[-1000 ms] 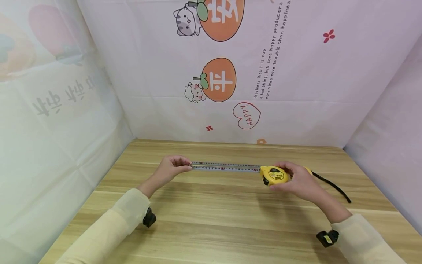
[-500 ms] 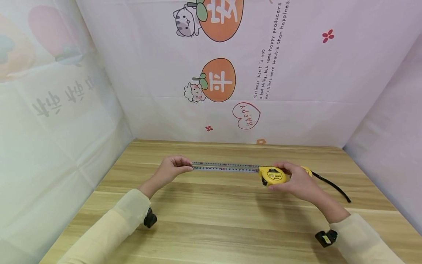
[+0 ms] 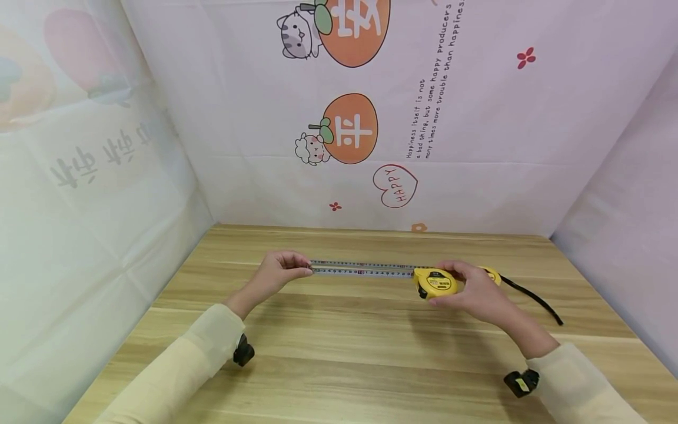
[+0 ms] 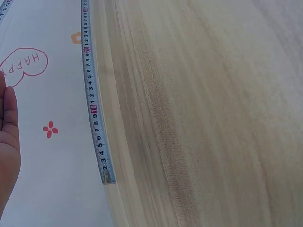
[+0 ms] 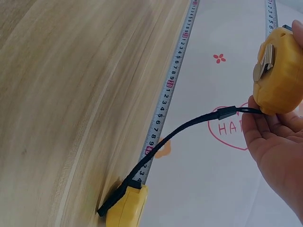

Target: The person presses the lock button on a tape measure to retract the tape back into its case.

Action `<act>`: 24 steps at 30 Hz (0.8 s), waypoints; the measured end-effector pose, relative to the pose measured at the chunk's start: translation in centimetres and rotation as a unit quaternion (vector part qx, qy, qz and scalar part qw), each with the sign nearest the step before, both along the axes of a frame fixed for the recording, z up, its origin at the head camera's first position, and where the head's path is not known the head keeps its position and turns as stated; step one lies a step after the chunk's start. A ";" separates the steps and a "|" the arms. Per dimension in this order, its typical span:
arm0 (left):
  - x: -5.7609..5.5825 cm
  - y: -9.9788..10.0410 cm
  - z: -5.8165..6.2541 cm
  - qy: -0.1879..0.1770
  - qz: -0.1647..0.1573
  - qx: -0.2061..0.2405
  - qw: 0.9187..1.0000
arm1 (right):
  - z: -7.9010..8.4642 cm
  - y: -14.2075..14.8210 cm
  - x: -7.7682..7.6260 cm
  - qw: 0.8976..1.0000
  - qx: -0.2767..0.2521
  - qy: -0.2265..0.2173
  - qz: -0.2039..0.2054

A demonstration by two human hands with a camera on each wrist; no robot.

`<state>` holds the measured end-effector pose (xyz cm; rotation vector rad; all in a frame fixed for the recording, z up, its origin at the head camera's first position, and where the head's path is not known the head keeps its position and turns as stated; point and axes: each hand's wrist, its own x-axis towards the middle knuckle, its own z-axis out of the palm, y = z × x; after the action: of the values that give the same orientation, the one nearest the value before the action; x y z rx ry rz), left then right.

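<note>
In the head view my right hand (image 3: pixel 474 291) grips the yellow case of a tape measure (image 3: pixel 436 284), thumb at its near edge. Its blade (image 3: pixel 339 271) runs level to my left hand (image 3: pixel 272 275), whose thumb and fingers pinch the end. Just behind it, a second tape measure's blade (image 3: pixel 381 265) stretches almost parallel. That one's yellow case (image 5: pixel 125 208) shows at the bottom of the right wrist view. A black wrist strap (image 5: pixel 184 125) hangs from the held case and crosses in front of it. The free hook end (image 4: pixel 109 182) of the second blade shows in the left wrist view.
A wood-grain table (image 3: pixel 349 347) lies under both hands. White printed cloth (image 3: pixel 254 176) stands behind its far edge and along both sides. Black wrist cameras (image 3: pixel 243 351) sit at the sleeve cuffs.
My right hand and the held case have shifted slightly left, and my left hand slightly right. The blade between them is a little shorter. The second tape measure stays put.
</note>
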<state>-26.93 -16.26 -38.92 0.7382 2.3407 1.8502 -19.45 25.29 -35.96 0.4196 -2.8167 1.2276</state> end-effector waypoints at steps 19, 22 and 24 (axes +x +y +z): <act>0.1 0.7 0.1 -0.011 -0.005 0.003 1.000 | -0.1 -0.6 -0.2 1.000 -0.012 -0.006 0.005; 0.0 0.7 0.0 -0.007 -0.002 -0.002 1.000 | -0.2 -0.6 -0.2 1.000 -0.010 -0.007 0.004; 0.0 0.8 -0.1 -0.006 -0.001 -0.005 1.000 | -0.2 -0.6 -0.3 1.000 -0.008 -0.005 0.005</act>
<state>-26.93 -15.44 -38.99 0.7262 2.3397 1.8364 -19.75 24.71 -36.19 0.4291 -2.8142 1.2576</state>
